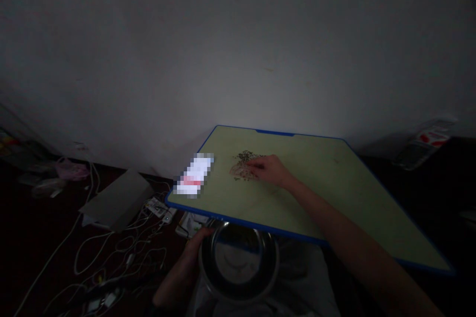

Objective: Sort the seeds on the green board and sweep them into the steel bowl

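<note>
My right hand (268, 168) reaches across a pale green table with a blue rim (334, 178) and rests on a small heap of dark seeds or grains (243, 161), its fingers bent down onto the pile. My left hand (186, 265) grips the rim of a shiny steel bowl (240, 262), held just below the table's near edge. The room is dim, and I cannot tell whether the bowl holds anything.
A phone with a lit screen (195, 175) lies on the table's left corner. On the dark floor to the left are tangled white cables (111, 252), a grey folded board (117, 200) and a pink bag (70, 169). A pale wall stands behind.
</note>
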Motion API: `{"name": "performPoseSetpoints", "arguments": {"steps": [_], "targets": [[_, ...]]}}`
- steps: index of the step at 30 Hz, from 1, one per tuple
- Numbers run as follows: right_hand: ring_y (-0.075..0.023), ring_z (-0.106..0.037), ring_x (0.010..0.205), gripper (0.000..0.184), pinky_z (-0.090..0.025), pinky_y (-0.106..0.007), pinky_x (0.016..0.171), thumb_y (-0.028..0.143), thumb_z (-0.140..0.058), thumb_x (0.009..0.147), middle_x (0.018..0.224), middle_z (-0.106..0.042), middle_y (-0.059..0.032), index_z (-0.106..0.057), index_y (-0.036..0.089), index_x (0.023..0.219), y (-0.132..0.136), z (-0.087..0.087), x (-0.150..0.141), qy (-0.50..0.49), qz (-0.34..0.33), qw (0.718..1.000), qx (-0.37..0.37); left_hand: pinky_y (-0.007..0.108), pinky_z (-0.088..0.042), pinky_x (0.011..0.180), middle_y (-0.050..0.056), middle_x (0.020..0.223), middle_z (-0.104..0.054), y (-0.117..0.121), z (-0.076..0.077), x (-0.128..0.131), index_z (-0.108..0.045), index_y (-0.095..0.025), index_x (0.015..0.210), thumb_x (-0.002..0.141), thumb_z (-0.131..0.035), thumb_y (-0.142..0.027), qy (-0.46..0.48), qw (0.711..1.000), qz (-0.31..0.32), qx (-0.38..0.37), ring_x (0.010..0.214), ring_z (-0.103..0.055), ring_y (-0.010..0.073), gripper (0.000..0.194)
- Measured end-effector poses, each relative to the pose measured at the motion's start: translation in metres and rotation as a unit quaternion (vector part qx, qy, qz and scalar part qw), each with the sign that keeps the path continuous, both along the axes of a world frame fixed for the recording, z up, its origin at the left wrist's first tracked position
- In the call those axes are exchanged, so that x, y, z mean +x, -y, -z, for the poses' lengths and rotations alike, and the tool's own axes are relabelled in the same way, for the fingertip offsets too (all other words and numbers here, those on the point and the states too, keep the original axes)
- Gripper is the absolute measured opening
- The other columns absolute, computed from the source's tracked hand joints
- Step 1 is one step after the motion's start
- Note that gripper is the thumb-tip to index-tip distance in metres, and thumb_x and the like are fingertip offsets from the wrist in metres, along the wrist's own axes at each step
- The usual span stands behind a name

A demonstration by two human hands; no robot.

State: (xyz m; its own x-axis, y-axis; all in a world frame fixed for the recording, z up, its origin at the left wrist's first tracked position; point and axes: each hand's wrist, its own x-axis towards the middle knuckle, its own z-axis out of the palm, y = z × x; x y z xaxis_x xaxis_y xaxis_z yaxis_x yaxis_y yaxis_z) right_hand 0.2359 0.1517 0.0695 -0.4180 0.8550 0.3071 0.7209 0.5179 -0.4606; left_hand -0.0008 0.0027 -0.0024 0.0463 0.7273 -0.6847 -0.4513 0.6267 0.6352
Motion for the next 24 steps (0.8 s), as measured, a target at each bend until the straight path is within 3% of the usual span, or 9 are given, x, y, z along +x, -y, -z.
{"name": "performPoseSetpoints", "arguments": {"steps": [14, 24], "targets": [[-0.0154, -0.067, 0.069, 0.025, -0.046, -0.024, 0.065, 0.025, -0.059, 0.083, 0.086, -0.076, -0.0026, -0.074, 0.025, 0.103, -0.003, 0.002, 0.003, -0.018, 0.031, 0.999, 0.004, 0.031, -0.050, 0.063, 0.006, 0.056, -0.072, 0.000, 0.006, -0.002, -0.070, -0.013, 0.062, 0.070, -0.065, -0.031, 0.007, 1.000, 0.013, 0.019, 0.061, -0.068, 0.0235, 0.020], [-0.0148, -0.066, 0.067, 0.024, -0.044, -0.024, 0.064, 0.026, -0.059, 0.084, 0.083, -0.076, -0.0014, -0.074, 0.028, 0.102, -0.002, 0.001, 0.005, 0.003, 0.027, 1.000, 0.013, 0.026, -0.048, 0.058, 0.003, 0.049, -0.069, 0.002, -0.010, 0.004, -0.069, -0.014, 0.058, 0.075, -0.061, -0.030, 0.005, 1.000, 0.026, 0.006, 0.048, -0.063, 0.0177, 0.025]]}}
